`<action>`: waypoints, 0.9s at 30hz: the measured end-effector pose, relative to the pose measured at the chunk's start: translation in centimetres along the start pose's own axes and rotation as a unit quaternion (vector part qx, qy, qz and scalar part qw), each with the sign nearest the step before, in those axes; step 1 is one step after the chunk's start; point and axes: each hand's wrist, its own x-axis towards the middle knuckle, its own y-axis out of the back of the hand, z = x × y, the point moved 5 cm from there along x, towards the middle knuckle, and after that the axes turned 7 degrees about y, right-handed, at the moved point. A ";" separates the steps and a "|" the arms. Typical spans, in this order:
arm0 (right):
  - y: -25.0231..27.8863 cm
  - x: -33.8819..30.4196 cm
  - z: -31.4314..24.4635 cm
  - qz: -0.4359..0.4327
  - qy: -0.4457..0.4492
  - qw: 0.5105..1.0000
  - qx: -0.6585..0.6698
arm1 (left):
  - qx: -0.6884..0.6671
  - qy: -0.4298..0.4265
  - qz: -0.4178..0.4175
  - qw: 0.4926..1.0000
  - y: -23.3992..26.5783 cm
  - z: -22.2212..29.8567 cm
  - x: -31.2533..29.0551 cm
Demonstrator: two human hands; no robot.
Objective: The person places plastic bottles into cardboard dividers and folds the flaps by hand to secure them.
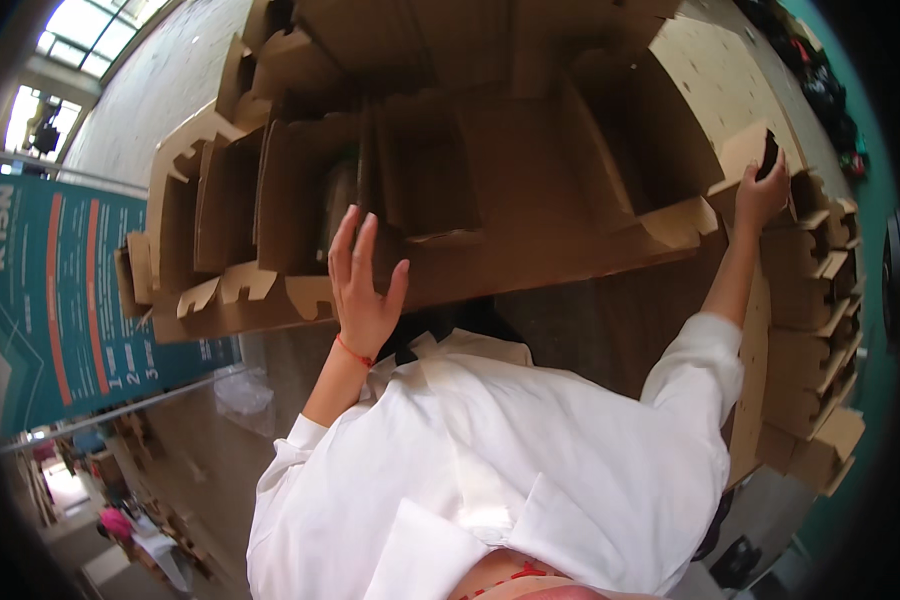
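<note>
Fingers spread wide, my left hand [362,290] is pressing flat against the near edge of the big cardboard sheet [530,180], gripping nothing, just steadying it. My right hand [760,195] is reaching out to the sheet's far right corner and closing around a tab of cardboard there; something small and dark [770,152] is showing above my fingers, but I cannot tell what it is or whether I am holding it. The sheet is lying in front of my chest, with folded flaps and slotted walls standing up across it. Left of the sheet, notched pieces [240,290] are sticking out at its edge. Right of the sheet, a stack of folded cardboard [820,330] is running down past my sleeve [690,390]. Judging by this, I am holding the blank down while working its right corner; next I would be needing a firm pull on that tab with the left palm bracing.
</note>
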 end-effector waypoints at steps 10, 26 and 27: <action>10.9 -6.2 -26.2 -0.255 0.077 0.874 0.406 | 0.004 0.165 -0.098 0.981 -2.1 -6.0 -0.9; 17.4 -3.2 -13.4 -0.053 -0.396 0.800 0.447 | 0.084 0.142 -0.112 0.980 -3.8 -7.2 -0.8; 18.2 -2.8 -10.3 -0.007 -0.405 0.820 0.405 | 0.089 0.150 -0.120 0.977 -3.9 -7.0 -0.7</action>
